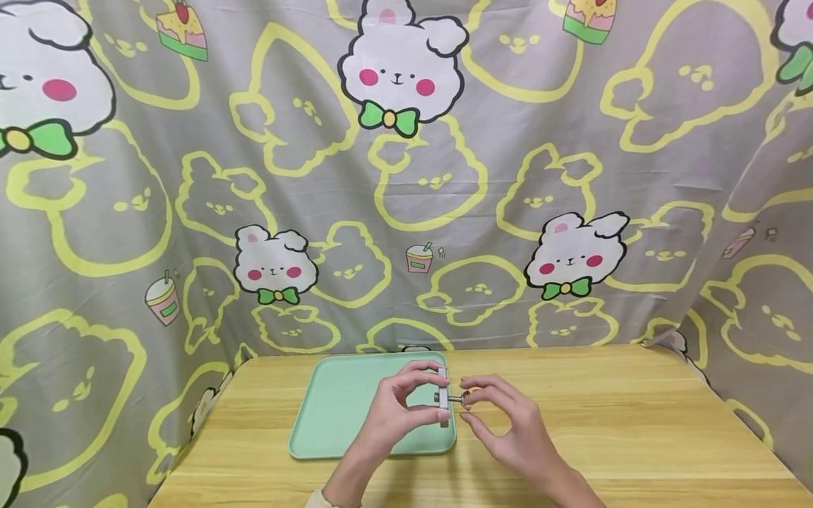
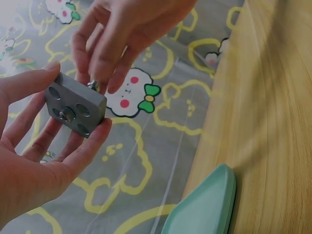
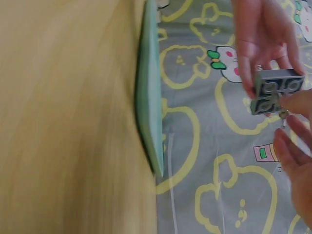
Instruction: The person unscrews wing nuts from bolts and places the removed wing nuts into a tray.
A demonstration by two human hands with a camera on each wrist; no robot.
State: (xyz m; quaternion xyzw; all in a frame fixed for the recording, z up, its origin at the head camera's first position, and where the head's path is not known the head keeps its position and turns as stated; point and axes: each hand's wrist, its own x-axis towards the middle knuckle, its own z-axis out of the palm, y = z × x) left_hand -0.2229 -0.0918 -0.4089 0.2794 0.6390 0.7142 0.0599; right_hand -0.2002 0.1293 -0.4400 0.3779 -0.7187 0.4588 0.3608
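My left hand [image 1: 395, 403] holds a grey metal block [image 2: 76, 105] by its edges, between thumb and fingertips, above the tray's right side. Several round holes show in the block's face in the left wrist view. A bolt [image 1: 455, 399] passes through it and sticks out to the right, with a small shiny metal piece [image 3: 283, 115] at its end. My right hand [image 1: 517, 423] is around that end, index finger above and thumb below, with a gap visible between them. Whether another fingertip touches the small piece is hard to see.
A mint-green tray [image 1: 343, 402] lies on the wooden table [image 1: 622, 416], below and left of the hands. Behind the table and along both sides hangs a grey curtain [image 1: 394, 282] with cartoon prints.
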